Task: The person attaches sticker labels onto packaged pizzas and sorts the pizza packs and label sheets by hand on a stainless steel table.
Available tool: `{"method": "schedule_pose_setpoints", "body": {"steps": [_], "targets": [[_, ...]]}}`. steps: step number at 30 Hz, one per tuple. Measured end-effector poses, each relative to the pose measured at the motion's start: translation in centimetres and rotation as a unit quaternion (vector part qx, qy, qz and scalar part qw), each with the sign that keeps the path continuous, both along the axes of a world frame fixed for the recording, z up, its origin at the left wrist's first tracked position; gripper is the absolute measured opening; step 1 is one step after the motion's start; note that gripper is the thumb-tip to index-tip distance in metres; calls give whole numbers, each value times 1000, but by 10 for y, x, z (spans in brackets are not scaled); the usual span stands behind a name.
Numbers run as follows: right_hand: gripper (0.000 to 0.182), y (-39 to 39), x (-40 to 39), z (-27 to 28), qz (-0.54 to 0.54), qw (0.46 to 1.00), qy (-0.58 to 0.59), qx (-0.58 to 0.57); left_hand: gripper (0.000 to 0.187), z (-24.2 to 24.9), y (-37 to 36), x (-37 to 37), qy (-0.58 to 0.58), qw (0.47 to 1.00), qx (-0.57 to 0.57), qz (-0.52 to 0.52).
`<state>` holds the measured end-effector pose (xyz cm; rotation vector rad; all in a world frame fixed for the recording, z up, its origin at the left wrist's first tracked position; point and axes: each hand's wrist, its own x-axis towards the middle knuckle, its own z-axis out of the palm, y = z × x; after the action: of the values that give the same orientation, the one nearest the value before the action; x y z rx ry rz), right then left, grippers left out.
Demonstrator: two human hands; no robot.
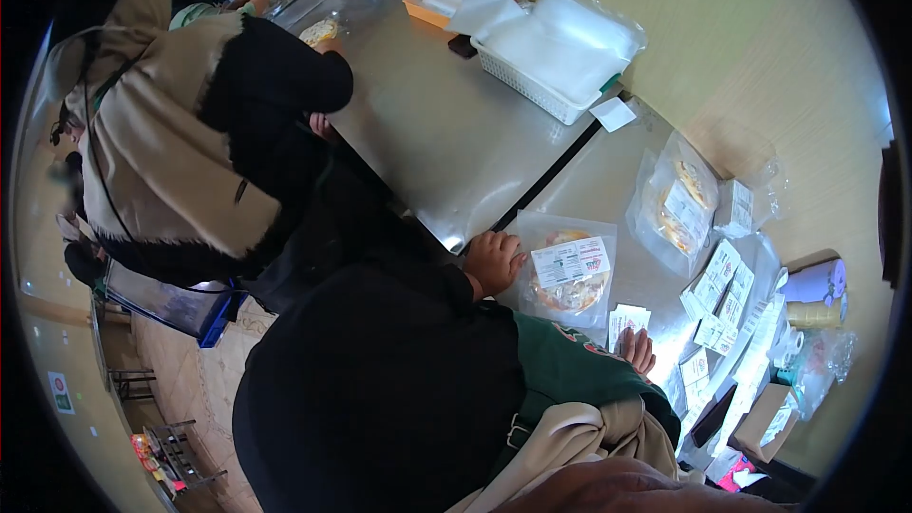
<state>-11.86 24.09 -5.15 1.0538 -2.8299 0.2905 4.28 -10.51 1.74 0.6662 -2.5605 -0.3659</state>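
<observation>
My left hand (493, 262) rests at the left edge of a clear plastic bag, its fingers bent over the bag's side. Inside that bag lies a round pizza (568, 296), with a printed label (571, 261) across its upper part. Nearer to me, my right hand (638, 350) has its fingertips by a small stack of printed cards (628, 320) on the steel table; part of the hand is hidden behind my green apron. Further right lie more bagged pizzas (682, 209), also with a label on them.
Loose labels (719, 287) are spread on the steel table (427, 142) at the right, near a purple cup (815, 282) and an open carton (768, 418). A white basket (546, 90) holds plastic bags. A co-worker (180, 133) stands close on the left.
</observation>
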Motion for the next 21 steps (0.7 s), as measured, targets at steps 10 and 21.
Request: {"method": "schedule_pose_setpoints", "body": {"steps": [10,21], "targets": [[80,1,0,-5,7,1000,26,9,22,0,-1,0,-11,1000,20,-8],[79,-4,7,15,-5,997,-78,13,22,1,1,-2,-12,1000,12,-16]]}}
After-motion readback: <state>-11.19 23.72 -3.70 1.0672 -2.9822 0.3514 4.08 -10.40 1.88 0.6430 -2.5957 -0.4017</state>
